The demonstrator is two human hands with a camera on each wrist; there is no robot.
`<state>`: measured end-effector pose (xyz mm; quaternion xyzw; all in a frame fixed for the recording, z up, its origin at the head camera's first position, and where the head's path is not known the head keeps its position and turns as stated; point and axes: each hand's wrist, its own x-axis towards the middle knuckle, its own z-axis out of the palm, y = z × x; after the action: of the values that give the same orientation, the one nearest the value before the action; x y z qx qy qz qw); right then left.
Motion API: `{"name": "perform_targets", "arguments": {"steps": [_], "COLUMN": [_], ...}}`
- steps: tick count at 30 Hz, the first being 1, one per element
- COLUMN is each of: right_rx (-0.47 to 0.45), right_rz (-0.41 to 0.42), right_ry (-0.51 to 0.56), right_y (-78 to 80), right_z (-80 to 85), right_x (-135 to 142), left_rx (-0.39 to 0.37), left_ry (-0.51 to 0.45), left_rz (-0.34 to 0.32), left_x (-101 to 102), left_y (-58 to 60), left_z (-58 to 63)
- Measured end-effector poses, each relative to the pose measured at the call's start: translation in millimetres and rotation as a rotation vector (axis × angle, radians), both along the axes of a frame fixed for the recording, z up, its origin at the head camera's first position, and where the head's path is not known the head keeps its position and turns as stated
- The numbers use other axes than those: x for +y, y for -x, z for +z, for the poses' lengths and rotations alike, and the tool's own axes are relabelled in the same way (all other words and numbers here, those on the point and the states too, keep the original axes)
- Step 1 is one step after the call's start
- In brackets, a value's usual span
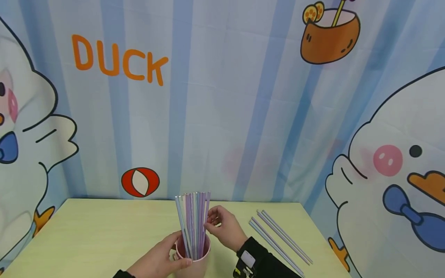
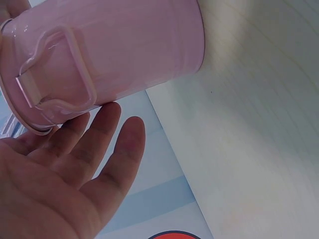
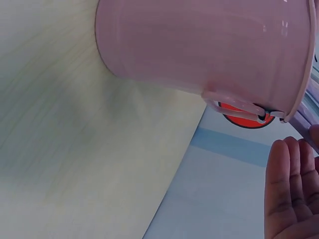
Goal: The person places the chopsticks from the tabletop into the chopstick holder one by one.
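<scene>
A pink pail (image 1: 194,267) with small side handles stands at the table's near edge. Upright in it is a bunch of pastel drinking straws (image 1: 193,224) in lilac, blue and silvery tones. My left hand (image 1: 158,255) holds the pail at its left side, thumb across the front of the rim. In the left wrist view, its fingertips lie against the pail wall (image 2: 139,45) below a handle. My right hand (image 1: 226,227) pinches a lilac straw (image 3: 301,124) at the bunch's right side, between thumb and finger. Its other fingers are loosely bent.
More straws (image 1: 278,243) lie on the pale yellow table (image 1: 121,227) to the right, in two slanted groups, partly behind the right sleeve (image 1: 260,260). A striped blue curtain (image 1: 215,116) with duck drawings rises behind the table and along both sides.
</scene>
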<state>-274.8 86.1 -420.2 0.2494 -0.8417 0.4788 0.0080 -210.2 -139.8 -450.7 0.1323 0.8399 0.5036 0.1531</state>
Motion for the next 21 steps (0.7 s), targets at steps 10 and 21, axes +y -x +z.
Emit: {"name": "perform_targets", "arguments": {"steps": [10, 21], "right_rx": [-0.014, 0.066], "right_rz": [0.038, -0.014], "right_ry": [-0.054, -0.184], "right_y": [-6.4, 16.9], "right_z": [-1.8, -23.4], "right_x": [12.2, 62.3], "left_rx": [0.022, -0.001], "left_ry": [-0.007, 0.038], "left_rz": [-0.014, 0.024], "left_x": [0.3, 1.5], "left_y": [-0.7, -0.9], "left_z": [0.9, 1.5]}}
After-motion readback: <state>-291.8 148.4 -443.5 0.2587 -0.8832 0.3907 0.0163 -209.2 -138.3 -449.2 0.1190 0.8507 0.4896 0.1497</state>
